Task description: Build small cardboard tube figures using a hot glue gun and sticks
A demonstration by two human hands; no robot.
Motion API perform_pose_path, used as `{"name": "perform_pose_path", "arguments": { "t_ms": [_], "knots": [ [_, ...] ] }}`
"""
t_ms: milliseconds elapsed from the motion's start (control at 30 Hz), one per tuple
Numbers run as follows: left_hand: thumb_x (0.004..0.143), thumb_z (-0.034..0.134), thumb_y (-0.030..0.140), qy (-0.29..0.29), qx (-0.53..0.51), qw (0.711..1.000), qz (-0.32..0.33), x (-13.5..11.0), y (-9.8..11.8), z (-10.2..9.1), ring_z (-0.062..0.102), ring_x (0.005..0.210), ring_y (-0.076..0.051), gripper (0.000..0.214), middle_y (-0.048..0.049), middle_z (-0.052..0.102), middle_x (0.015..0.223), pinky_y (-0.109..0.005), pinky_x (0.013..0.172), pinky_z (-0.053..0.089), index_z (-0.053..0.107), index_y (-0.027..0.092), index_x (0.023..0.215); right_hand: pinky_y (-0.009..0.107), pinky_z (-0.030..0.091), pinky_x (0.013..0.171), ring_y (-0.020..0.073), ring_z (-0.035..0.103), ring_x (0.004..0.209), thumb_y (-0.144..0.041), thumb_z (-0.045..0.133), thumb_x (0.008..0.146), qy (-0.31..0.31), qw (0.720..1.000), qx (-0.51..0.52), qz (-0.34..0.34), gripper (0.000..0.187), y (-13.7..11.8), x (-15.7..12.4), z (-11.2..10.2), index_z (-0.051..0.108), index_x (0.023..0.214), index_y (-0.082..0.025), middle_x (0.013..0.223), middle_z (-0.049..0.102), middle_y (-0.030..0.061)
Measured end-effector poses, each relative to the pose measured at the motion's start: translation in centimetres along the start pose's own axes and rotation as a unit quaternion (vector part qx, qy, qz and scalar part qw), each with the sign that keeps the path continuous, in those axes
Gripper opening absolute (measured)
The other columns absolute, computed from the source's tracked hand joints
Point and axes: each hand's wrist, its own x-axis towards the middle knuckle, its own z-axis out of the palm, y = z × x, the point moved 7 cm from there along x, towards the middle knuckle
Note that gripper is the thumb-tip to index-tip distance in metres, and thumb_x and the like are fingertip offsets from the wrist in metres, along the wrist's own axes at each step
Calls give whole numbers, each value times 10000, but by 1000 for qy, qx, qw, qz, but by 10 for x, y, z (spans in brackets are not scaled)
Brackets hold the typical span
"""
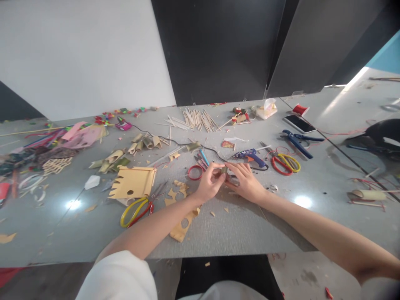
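A small greenish-brown piece, looking like cut bamboo [224,170], is held up just over the table. My left hand [210,183] pinches it between thumb and fingers. From the other side my right hand [245,181] closes on it, its fingertips meeting the left ones; part of the piece is hidden by the fingers. Just behind the right hand lies a blue hot glue gun [251,156], its nozzle pointing left. A roll of red tape [195,172] and a light-blue pen-like stick [204,157] lie close behind the left hand.
Red-and-yellow scissors lie at right [285,162] and left [137,211]. Cut card scraps [179,231], a notched yellow board [133,183], bamboo pieces [114,158], thin sticks [200,118], blue cutters [298,141] and a phone [300,123] surround the hands. A black cord crosses behind.
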Motion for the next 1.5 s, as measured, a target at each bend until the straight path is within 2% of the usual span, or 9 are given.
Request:
{"name": "perform_pose_path", "arguments": {
  "t_ms": [100, 300, 500, 800, 967, 1133, 1333, 1500],
  "knots": [
    [1041, 687, 422, -6, -10, 1000, -5, 0, 0, 1, 753, 887, -182, 345, -60, 736, 980, -316, 817, 591, 541, 203, 1264, 545, 534, 1032, 348, 651, 1314, -356, 670, 1064, 20, 1000, 0, -1, 796, -1, 0, -2, 248, 1733, -266, 1482, 653, 181],
    [1045, 675, 450, 3, 13, 1000, 0, 1, 4, 0, 682, 752, -152, 348, -1, 669, 815, -276, 724, 542, 555, 199, 1254, 537, 542, 1012, 341, 684, 1255, -372, 678, 1060, 14, 1000, 13, 3, 733, -1, 0, -4, 326, 1697, -284, 1420, 694, 158],
    [1050, 674, 423, -4, -4, 1000, 1, 1, 2, 1, 714, 823, -165, 334, -25, 709, 891, -299, 781, 561, 543, 208, 1269, 561, 535, 1059, 355, 643, 1362, -374, 668, 1061, 16, 1000, 4, 14, 770, -1, -1, -3, 284, 1720, -268, 1511, 639, 188],
    [1048, 674, 431, -9, -2, 1000, 0, 0, 4, 3, 693, 789, -149, 351, -17, 689, 873, -275, 746, 556, 549, 200, 1280, 520, 540, 1025, 325, 712, 1252, -392, 723, 1032, 46, 998, 31, -15, 654, -1, 3, -11, 462, 1616, -258, 1404, 718, 161],
    [1043, 679, 441, -7, -7, 1000, -9, -1, 1, 2, 709, 813, -157, 382, -44, 713, 924, -270, 732, 564, 550, 194, 1305, 538, 538, 1044, 339, 680, 1311, -400, 712, 1033, 27, 999, 21, 0, 705, 0, 2, -9, 415, 1654, -248, 1448, 684, 184],
    [1046, 676, 434, -9, 12, 1000, 8, -2, 1, 2, 718, 842, -161, 346, -61, 719, 962, -274, 755, 570, 567, 192, 1268, 565, 513, 1076, 356, 661, 1337, -496, 774, 983, 10, 1000, 22, 5, 843, 0, 3, -8, 368, 1676, -240, 1480, 658, 200],
    [1045, 678, 425, -4, 26, 1000, 14, -1, 3, 1, 690, 811, -150, 348, -46, 710, 947, -275, 757, 558, 571, 192, 1280, 521, 525, 1016, 333, 705, 1252, -436, 729, 1029, 37, 999, 17, -30, 755, -1, 1, -9, 385, 1671, -237, 1439, 694, 189],
    [1050, 672, 425, -13, 4, 1000, -12, -1, 0, 2, 672, 779, -148, 437, -3, 663, 851, -266, 733, 533, 514, 206, 1393, 529, 535, 1021, 338, 699, 1270, -423, 685, 1057, 19, 999, 12, -29, 774, -2, 2, -7, 316, 1716, -251, 1478, 670, 193]
  ]
}}
